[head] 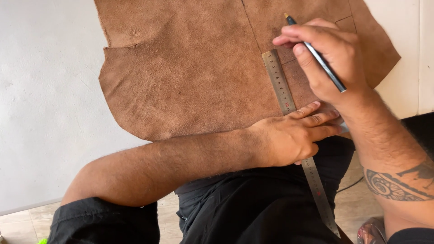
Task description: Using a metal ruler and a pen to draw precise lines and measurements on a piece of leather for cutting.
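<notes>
The right hand [332,63] is shown closed around a dark pen [316,54], which is pinched between thumb and fingers and slanted so that its tip meets the leather [190,68] at the right edge of the ruler [279,83]; the exact point of contact is hidden by the fingers. The left hand [294,135] is laid flat, fingers extended and held close together, and is pressed down across the ruler near the hide's lower edge, apparently so that the steel is kept from sliding while a line is drawn along it. The ruler is set diagonally, its upper part resting on the leather and its lower part projecting past the table edge over the lap. The leather, brown with the suede side up, is spread flat on the pale table [45,90]; faint ruled lines are already visible near its upper right. Dark trousers [253,208] are seen below, and a tattooed forearm at the right.
</notes>
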